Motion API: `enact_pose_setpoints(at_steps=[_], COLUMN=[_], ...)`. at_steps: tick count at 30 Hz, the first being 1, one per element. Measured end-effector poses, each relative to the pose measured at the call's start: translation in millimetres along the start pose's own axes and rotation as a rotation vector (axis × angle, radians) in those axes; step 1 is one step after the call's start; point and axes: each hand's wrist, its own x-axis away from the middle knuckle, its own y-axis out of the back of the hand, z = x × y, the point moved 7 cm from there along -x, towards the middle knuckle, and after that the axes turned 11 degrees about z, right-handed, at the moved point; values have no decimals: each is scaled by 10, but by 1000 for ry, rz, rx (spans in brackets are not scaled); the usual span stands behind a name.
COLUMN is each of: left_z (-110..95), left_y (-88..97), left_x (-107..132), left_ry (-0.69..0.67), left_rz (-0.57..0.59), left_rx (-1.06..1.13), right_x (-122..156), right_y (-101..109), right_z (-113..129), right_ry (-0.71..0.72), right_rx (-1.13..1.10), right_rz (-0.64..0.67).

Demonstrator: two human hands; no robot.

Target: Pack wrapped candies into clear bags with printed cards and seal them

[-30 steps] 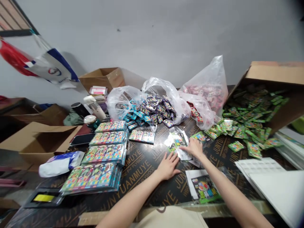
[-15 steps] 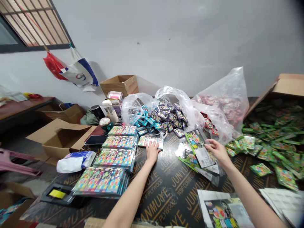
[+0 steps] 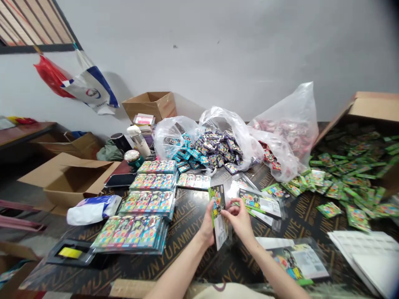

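My left hand [image 3: 207, 226] and my right hand [image 3: 239, 219] are raised together over the dark plywood table [image 3: 193, 257]. Between them they hold a clear bag with a green printed card [image 3: 218, 216], stood on edge. The left fingers grip its left side, and the right hand pinches its upper right edge. Just beyond lies a small pile of the same carded bags [image 3: 260, 202]. Stacks of filled colourful packs [image 3: 146, 199] sit in rows to the left.
Plastic sacks of small blue-purple packets [image 3: 212, 147] and red packets [image 3: 280, 137] stand at the back. A tipped cardboard box spills green packets [image 3: 343, 174] on the right. White sheets [image 3: 364, 249], open cartons [image 3: 65, 182] and a tape dispenser [image 3: 68, 254] lie around.
The left hand came back from the packs at the middle of the table. The right hand lifted one carded bag off the pile, and both hands now hold it nearer to me.
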Motion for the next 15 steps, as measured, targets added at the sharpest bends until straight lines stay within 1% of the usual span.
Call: enact_pose_setpoints(at_steps=[1, 2, 3, 4, 5, 7, 10, 12, 15], left_z=[59, 93, 114, 133, 154, 205, 244, 219, 73], left_y=[-51, -68, -60, -43, -28, -22, -33, -43, -89], left_x=[87, 167, 237, 298, 348, 413, 424, 405, 409], left_ry=[27, 42, 52, 65, 81, 109, 101, 99, 91], left_rz=[25, 23, 9, -6, -13, 7, 48, 68, 101], left_rx=[158, 248, 289, 297, 284, 245, 205, 158, 96], right_x=[49, 94, 128, 147, 148, 110, 17, -21, 6], right_y=[10, 20, 22, 18, 12, 3, -2, -19, -91], right_z=[80, 186, 303, 414, 514, 671, 800, 848, 894], right_ry=[71, 154, 239, 313, 369, 419, 398, 387, 417], right_rx=[130, 242, 326, 377, 401, 412, 419, 437, 526], right_rz=[-85, -148, -177, -169, -131, -15, 158, 269, 472])
